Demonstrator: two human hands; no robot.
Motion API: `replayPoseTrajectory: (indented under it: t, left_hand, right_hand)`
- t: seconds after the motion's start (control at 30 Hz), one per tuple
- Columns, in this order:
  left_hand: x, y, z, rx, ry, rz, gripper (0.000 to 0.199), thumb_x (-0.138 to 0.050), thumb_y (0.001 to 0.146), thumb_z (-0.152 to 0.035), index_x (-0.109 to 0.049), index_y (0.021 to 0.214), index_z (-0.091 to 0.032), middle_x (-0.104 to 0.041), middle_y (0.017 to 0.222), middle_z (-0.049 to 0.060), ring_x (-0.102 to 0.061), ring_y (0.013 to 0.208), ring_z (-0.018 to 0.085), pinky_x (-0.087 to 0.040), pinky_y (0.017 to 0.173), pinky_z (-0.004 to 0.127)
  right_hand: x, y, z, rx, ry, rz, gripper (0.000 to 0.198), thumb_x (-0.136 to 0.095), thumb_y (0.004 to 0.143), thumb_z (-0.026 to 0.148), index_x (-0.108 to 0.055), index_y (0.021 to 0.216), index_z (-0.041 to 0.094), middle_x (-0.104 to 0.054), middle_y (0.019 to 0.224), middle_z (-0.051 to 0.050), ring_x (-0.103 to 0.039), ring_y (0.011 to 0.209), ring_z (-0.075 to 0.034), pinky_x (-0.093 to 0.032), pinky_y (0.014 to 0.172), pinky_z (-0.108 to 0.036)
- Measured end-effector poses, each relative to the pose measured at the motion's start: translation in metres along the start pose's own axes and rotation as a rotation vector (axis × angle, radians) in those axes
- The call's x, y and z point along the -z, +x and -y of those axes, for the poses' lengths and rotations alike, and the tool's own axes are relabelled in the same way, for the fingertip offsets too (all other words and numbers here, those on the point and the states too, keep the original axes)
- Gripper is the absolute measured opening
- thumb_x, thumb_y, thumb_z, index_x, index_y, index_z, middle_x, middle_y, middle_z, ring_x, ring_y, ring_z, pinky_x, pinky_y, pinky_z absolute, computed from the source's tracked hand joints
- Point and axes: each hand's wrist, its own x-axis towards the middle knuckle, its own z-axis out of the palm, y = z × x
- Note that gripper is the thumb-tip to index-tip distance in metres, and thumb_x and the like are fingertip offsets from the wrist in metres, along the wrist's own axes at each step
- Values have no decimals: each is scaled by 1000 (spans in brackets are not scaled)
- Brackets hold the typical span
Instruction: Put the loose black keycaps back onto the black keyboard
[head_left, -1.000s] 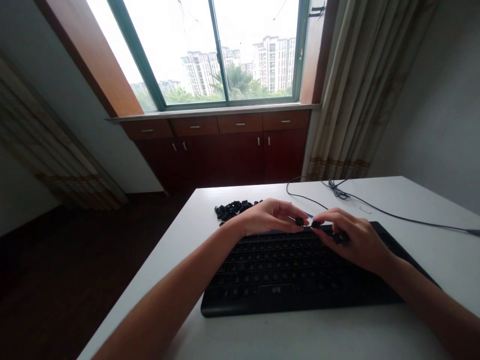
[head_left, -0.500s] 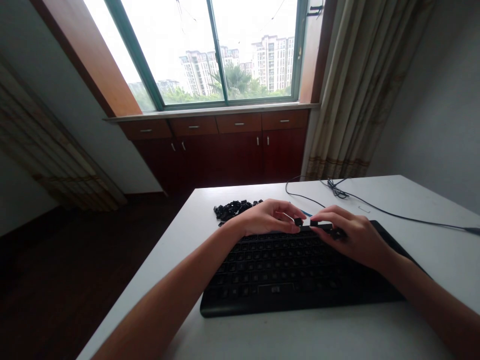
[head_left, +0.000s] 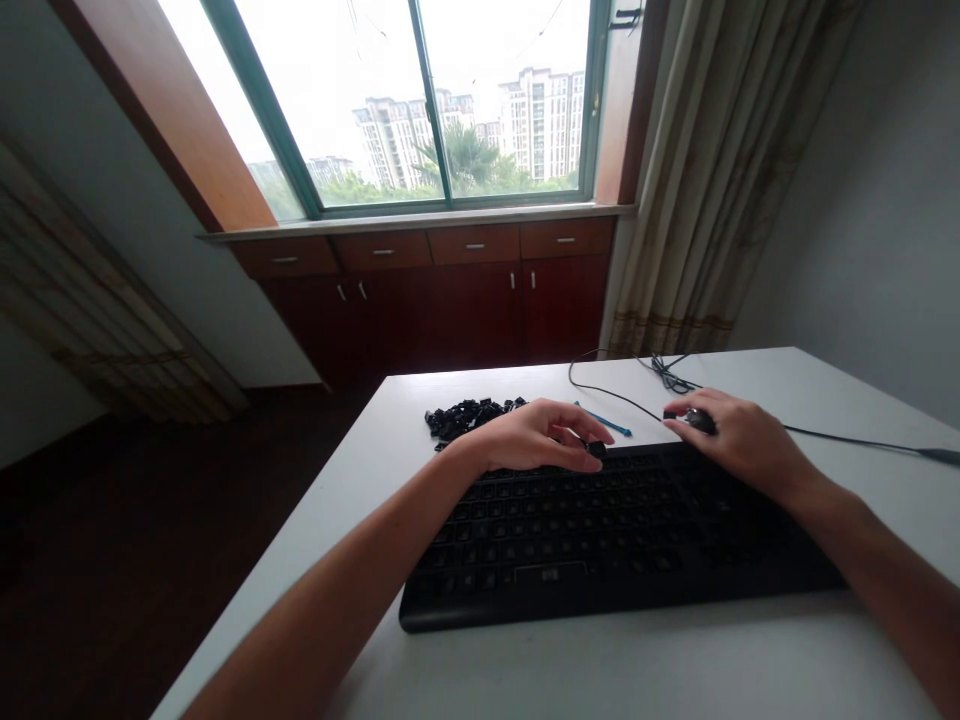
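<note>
A black keyboard [head_left: 555, 530] with its keycaps off lies on the white table. My left hand [head_left: 536, 437] is over its back edge, thumb and fingers closed on a small black keycap [head_left: 597, 450]. Off to the right, my right hand [head_left: 739, 435] hovers above the keyboard's far right corner. Its fingertips pinch another small black keycap [head_left: 670, 414]. A dark rounded thing [head_left: 701, 421] sits within the same hand; its kind is unclear. Behind my left wrist is a pile of loose black keycaps [head_left: 466, 415], partly hidden by the arm.
A thin blue tool [head_left: 609, 420] lies behind the keyboard. A black cable [head_left: 667, 375] is bunched at the table's back and runs to the right. Past the table [head_left: 337, 500] stand red-brown cabinets [head_left: 450, 310] under a window.
My right hand has moved right and away from my left hand, carrying its keycap. The blue tool now shows more fully between them. My left hand has barely moved.
</note>
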Motion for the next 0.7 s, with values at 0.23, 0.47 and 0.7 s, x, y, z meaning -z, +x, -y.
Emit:
replayPoseTrajectory:
  t: [0.23,0.47,0.7]
  left_hand:
    - [-2,0,-3,12,4,27,37,-77,79,-33,-70,114,-20,-68,85,2,-61,78,11,-47,74,24]
    - [-5,-1,-5,7,59,30,36,-77,80,-33,-71,113,-20,-65,82,1,-58,74,9,-45,69,22]
    - [-8,0,-3,25,70,28,36,-77,79,-35,-71,112,-21,-63,80,0,-56,73,9,-45,68,22]
  right_hand:
    - [-7,-3,12,-18,32,60,25,-57,88,47,-72,99,30,-75,102,-2,-70,88,-24,-53,81,-37]
    - [-8,-3,19,-44,38,95,28,-54,90,51,-74,92,31,-77,91,0,-70,82,-23,-52,75,-36]
    - [-7,-2,18,-21,30,132,27,-54,89,46,-74,94,28,-77,94,-3,-70,85,-23,-51,73,-34]
